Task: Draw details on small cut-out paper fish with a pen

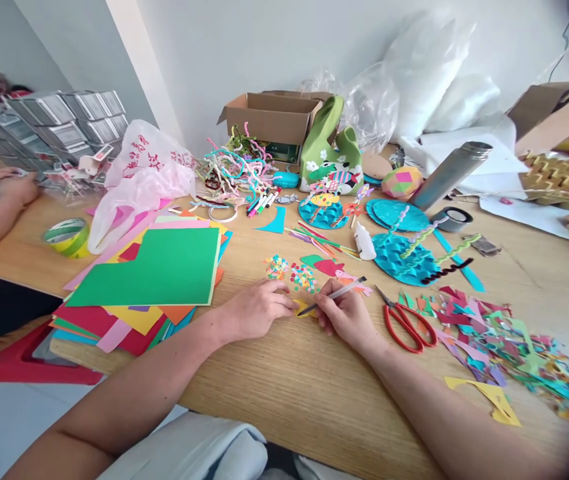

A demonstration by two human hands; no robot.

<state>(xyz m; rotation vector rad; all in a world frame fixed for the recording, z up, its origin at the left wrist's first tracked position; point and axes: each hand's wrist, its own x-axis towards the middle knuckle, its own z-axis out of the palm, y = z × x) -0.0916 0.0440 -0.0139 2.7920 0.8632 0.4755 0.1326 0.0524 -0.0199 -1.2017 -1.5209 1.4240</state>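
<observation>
My right hand (345,312) is closed around a slim pen (350,288) with a pale barrel and a dark tip. The tip points down at a small yellow paper piece (300,308), partly hidden between my hands. My left hand (257,308) lies low on the table, fingers stretched out, their tips at the left edge of that piece. Just beyond are cut paper fish (330,267) in green, red and pink. Two small heaps of coloured paper dots (277,267) lie behind my left fingers. Red-handled scissors (407,327) rest slightly open to the right of my right hand.
At left sits a stack of coloured paper (164,267) near a tape roll (67,237). Paper scraps (509,340) spread at right. Behind stand a glue bottle (364,241), blue discs (404,257), a metal flask (449,175) and pipe cleaners (239,167). Another person's hands (17,187) show far left.
</observation>
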